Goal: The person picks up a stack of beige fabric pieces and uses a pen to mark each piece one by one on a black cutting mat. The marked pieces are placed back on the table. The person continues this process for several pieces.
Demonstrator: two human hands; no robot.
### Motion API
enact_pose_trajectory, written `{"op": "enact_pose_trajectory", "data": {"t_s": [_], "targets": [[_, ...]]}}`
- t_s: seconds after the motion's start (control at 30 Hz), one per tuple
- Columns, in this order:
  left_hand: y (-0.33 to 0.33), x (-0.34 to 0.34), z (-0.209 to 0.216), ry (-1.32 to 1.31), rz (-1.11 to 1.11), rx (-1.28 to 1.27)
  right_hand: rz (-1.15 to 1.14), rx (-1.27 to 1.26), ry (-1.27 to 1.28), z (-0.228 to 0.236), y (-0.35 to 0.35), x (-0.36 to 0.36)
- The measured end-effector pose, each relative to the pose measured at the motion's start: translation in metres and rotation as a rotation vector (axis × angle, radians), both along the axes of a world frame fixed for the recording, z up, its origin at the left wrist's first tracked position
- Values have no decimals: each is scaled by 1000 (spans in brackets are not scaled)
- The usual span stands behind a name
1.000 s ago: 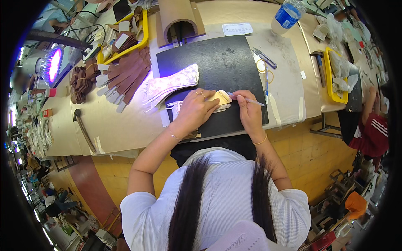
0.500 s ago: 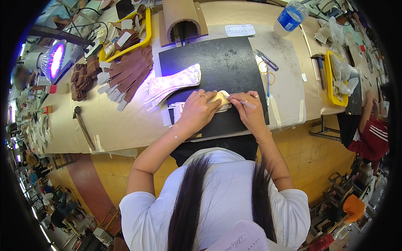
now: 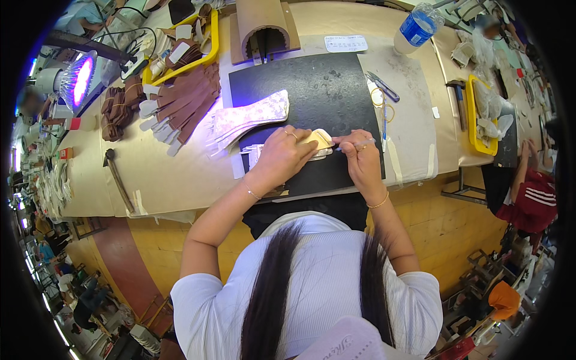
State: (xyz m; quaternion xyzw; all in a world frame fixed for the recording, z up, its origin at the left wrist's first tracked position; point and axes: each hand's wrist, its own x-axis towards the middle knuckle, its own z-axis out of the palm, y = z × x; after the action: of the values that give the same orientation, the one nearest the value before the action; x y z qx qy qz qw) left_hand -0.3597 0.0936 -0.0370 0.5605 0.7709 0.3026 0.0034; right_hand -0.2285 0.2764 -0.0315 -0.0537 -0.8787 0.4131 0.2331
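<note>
A ribbed white top [image 3: 327, 276] is worn with bracelets [image 3: 378, 203], seemingly gold-coloured.

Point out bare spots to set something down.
Upper black mat, between patterned pieces and dark hand tool: bare. Tan tabletop between the left-side hammer and the mat, below the brown strips: bare too. Crowded: the mat's near part, where left hand and right hand are at pale pieces, and upper left, around those strips and yellow tray.
</note>
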Motion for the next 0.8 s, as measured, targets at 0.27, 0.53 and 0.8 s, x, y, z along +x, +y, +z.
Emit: {"op": "enact_pose_trajectory", "data": {"t_s": [0.27, 0.53, 0.8], "targets": [[-1, -11, 6, -464, 115, 22, -140, -284, 82, -14, -12, 9], [-12, -23, 9, -844, 151, 217, -139, -435, 53, -15, -26, 8], [-86, -91, 46, -1024, 95, 561, -9, -71, 108, -15, -32, 4]]}}
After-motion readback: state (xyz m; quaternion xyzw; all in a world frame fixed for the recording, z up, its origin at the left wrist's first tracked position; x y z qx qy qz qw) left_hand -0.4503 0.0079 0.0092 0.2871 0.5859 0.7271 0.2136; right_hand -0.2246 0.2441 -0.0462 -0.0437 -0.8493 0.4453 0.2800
